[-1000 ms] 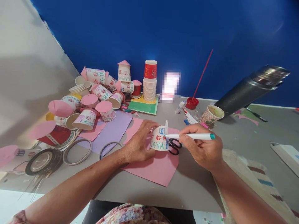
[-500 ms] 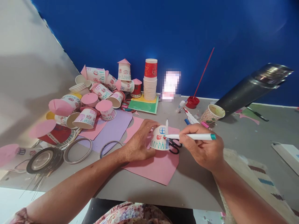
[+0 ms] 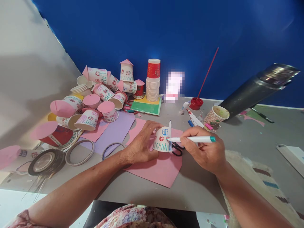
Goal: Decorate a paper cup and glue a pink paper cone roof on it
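Note:
My left hand point(image 3: 142, 144) grips a white paper cup point(image 3: 162, 144) from its left side, thumb low and fingers over the top. The cup bears a blue window, red flowers and a green zigzag of grass. Between the fingers of my right hand point(image 3: 205, 148) is a white marker point(image 3: 196, 139) with a green end, its tip at the red flowers on the cup's right side. Behind the cup another slim white marker point(image 3: 170, 124) points upward. Black-handled scissors point(image 3: 177, 152) lie partly hidden to the right of the cup. Pink paper point(image 3: 156, 172) lies underneath.
Decorated cups with pink paper roofs point(image 3: 106, 107) are heaped at the left. Tape rolls point(image 3: 80, 152) lie before them. A cup stack point(image 3: 153, 80) stands at the back. Right are markers point(image 3: 196, 120), a patterned cup point(image 3: 216, 115), a leaning black flask point(image 3: 257, 90) and a cloth point(image 3: 256, 183).
The marker and my right hand have shifted very slightly left against the cup. My left hand keeps its hold on the cup, and nothing else has visibly moved.

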Action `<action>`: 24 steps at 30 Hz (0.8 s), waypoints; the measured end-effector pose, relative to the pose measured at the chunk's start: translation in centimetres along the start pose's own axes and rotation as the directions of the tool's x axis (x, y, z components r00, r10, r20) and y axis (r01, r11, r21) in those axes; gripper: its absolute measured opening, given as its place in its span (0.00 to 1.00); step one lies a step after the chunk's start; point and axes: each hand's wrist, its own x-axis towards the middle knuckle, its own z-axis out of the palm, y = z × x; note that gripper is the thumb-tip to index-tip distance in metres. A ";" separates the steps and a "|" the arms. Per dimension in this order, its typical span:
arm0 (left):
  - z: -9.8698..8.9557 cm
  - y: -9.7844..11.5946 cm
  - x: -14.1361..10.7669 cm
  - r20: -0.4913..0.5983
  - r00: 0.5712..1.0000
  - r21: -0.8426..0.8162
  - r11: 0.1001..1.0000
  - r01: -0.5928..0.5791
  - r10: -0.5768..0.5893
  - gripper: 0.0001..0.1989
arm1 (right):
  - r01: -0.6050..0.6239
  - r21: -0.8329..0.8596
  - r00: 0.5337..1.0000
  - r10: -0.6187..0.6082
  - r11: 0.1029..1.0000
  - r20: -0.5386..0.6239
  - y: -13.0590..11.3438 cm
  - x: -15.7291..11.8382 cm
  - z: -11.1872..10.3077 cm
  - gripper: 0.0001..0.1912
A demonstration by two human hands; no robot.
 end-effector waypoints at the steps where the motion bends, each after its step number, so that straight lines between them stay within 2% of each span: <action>1: 0.0 0.0 0.0 0.000 1.000 -0.002 1.000 -0.002 0.002 0.39 | -0.004 0.006 1.000 0.004 1.000 -0.004 0.0 0.0 0.0 0.06; 7: 0.1 -0.2 -0.1 -0.016 1.000 -0.020 1.000 0.006 -0.006 0.38 | 0.011 0.017 1.000 -0.011 1.000 -0.001 0.1 -0.1 -0.1 0.06; 12: 0.1 -0.2 -0.2 -0.006 1.000 -0.046 0.999 0.029 -0.030 0.40 | -0.049 0.018 0.999 0.050 0.999 -0.012 0.2 0.0 -0.2 0.06; 16: 0.1 -0.2 -0.2 -0.004 1.000 -0.058 0.998 0.031 -0.031 0.40 | -0.039 0.038 0.999 0.040 0.999 -0.034 0.2 0.0 -0.2 0.06; 20: 0.1 0.0 -0.1 -0.007 0.999 -0.066 0.997 0.045 -0.045 0.40 | -0.071 0.016 0.997 0.071 0.997 -0.017 0.3 0.1 -0.3 0.06; 24: 0.0 0.4 0.0 -0.002 0.997 -0.080 0.994 0.075 -0.076 0.39 | -0.056 -0.012 0.997 0.056 0.998 -0.046 0.4 0.1 -0.4 0.07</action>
